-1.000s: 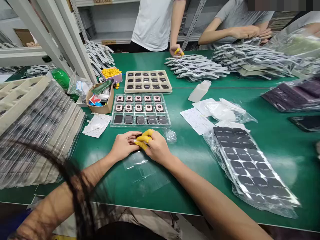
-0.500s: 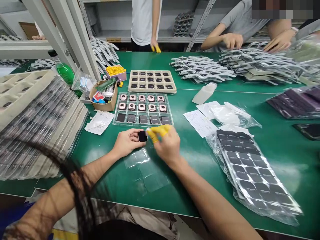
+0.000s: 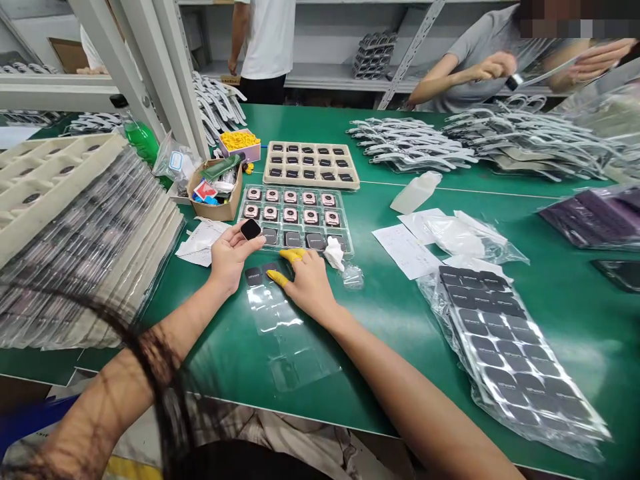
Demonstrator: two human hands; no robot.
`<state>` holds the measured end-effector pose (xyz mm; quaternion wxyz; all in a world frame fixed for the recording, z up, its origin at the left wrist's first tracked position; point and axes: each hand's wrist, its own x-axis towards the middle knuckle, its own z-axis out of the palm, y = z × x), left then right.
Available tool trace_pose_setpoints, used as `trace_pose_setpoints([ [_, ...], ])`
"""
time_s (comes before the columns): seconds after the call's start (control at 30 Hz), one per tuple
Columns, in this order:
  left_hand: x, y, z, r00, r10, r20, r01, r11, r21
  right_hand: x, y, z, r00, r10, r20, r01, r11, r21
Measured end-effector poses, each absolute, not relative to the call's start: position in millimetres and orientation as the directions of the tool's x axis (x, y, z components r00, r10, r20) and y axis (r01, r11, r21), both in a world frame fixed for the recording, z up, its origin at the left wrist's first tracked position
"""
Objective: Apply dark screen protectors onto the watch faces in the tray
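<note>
My left hand (image 3: 230, 252) is closed on a smartwatch body (image 3: 251, 230), its black screen turned up, over the near left corner of a clear plastic tray (image 3: 345, 220). Several pink-rimmed watch bodies sit face down in the tray's two far rows, and dark square pieces lie in the near row. My right hand (image 3: 311, 283), with yellow finger cots on thumb and finger, rests with fingers apart at the far end of a clear film sheet (image 3: 280, 317) bearing dark square stickers (image 3: 254, 276). A crumpled white wipe (image 3: 334, 253) lies beside that hand, against the tray's near right corner.
Behind the tray stands a beige tray (image 3: 311, 181) of dark pieces. Stacked trays (image 3: 110, 247) and a cardboard box (image 3: 216, 208) are on the left. A white bottle (image 3: 416, 192), papers (image 3: 403, 250) and bagged sticker sheets (image 3: 505, 340) lie right. Co-workers stand across the table.
My left hand has carried the watch body left and away from me. My right hand has let go of the white wipe and come down to the film sheet. A co-worker behind has shifted left.
</note>
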<state>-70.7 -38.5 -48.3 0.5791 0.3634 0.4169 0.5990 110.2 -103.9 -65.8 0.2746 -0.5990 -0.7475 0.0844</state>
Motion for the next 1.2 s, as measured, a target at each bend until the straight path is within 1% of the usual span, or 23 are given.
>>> trace_pose_setpoints([
  [0.1, -70.6, -42.5, -49.5, -0.001, 1.0, -0.028, -0.305, 0.027, 0.952, 105.7, -97.8, -68.7, -0.096, 0.965, 0.243, 0.789, 0.223, -0.572],
  [0.2, -70.7, -46.1, -48.8, 0.12, 0.993, -0.013, -0.161, 0.032, 0.986, 115.0, -99.2, -69.2, -0.054, 0.97, 0.237, 0.712, 0.204, -0.672],
  [0.27, -71.0, -47.3, -48.8, 0.212, 0.977, -0.019, -0.101, 0.041, 0.994, 120.9, -102.6, -70.4, -0.021, 0.97, 0.243, 0.649, 0.198, -0.734],
  [0.33, -71.4, -47.6, -49.6, 0.261, 0.965, -0.035, -0.08, 0.058, 0.995, 124.3, -105.6, -73.0, 0.041, 0.968, 0.246, 0.531, 0.187, -0.827],
  [0.4, -71.4, -47.5, -50.3, 0.263, 0.963, -0.061, -0.083, 0.086, 0.993, 125.5, -107.1, -75.7, 0.096, 0.968, 0.231, 0.397, 0.175, -0.901],
  [0.5, -70.2, -47.8, -50.0, 0.247, 0.964, -0.1, -0.133, 0.136, 0.982, 125.0, -107.8, -76.4, 0.106, 0.975, 0.196, 0.294, 0.157, -0.943],
  [0.57, -68.5, -48.5, -48.8, 0.239, 0.961, -0.14, -0.207, 0.191, 0.96, 124.2, -108.1, -74.4, 0.092, 0.975, 0.204, 0.294, 0.169, -0.941],
  [0.67, -66.1, -49.9, -46.3, 0.248, 0.941, -0.23, -0.307, 0.301, 0.903, 123.4, -108.5, -70.5, 0.077, 0.961, 0.266, 0.364, 0.221, -0.905],
  [0.77, -65.2, -50.7, -45.2, 0.254, 0.92, -0.297, -0.32, 0.37, 0.872, 125.4, -108.4, -66.0, 0.063, 0.945, 0.322, 0.42, 0.268, -0.867],
  [0.83, -65.6, -50.6, -46.3, 0.24, 0.924, -0.297, -0.319, 0.364, 0.875, 130.2, -109.8, -60.6, 0.052, 0.908, 0.417, 0.497, 0.338, -0.799],
  [0.9, -67.1, -50.5, -48.5, 0.203, 0.942, -0.267, -0.268, 0.315, 0.91, 137.7, -113.5, -52.1, 0.036, 0.844, 0.535, 0.571, 0.422, -0.704],
  [0.93, -68.3, -50.7, -49.5, 0.178, 0.954, -0.24, -0.2, 0.274, 0.941, 141.7, -116.1, -47.2, 0.034, 0.819, 0.572, 0.567, 0.456, -0.686],
  [0.97, -69.7, -51.1, -50.2, 0.151, 0.969, -0.194, -0.099, 0.211, 0.973, 145.3, -118.9, -42.2, 0.032, 0.816, 0.577, 0.516, 0.481, -0.709],
  [1.0, -71.3, -51.9, -50.4, 0.124, 0.985, -0.122, 0.025, 0.12, 0.992, 148.1, -121.6, -37.6, 0.036, 0.838, 0.545, 0.424, 0.481, -0.767],
  [1.03, -72.7, -53.1, -50.1, 0.102, 0.994, -0.023, 0.151, 0.008, 0.988, 149.5, -123.8, -33.9, 0.05, 0.876, 0.48, 0.304, 0.444, -0.843],
  [1.1, -74.5, -56.6, -48.2, 0.1, 0.975, 0.197, 0.334, -0.219, 0.917, 148.0, -125.7, -30.2, 0.094, 0.957, 0.273, 0.066, 0.267, -0.961],
  [1.13, -74.4, -58.8, -47.2, 0.124, 0.954, 0.272, 0.372, -0.299, 0.879, 145.3, -125.3, -30.4, 0.126, 0.979, 0.16, -0.02, 0.163, -0.986],
  [1.17, -73.6, -61.1, -46.4, 0.162, 0.939, 0.303, 0.373, -0.342, 0.862, 141.8, -124.1, -31.9, 0.163, 0.985, 0.058, -0.083, 0.072, -0.994],
  [1.2, -72.0, -63.3, -46.1, 0.21, 0.934, 0.288, 0.346, -0.347, 0.872, 138.0, -122.4, -34.4, 0.194, 0.981, -0.024, -0.129, 0.002, -0.992],
])
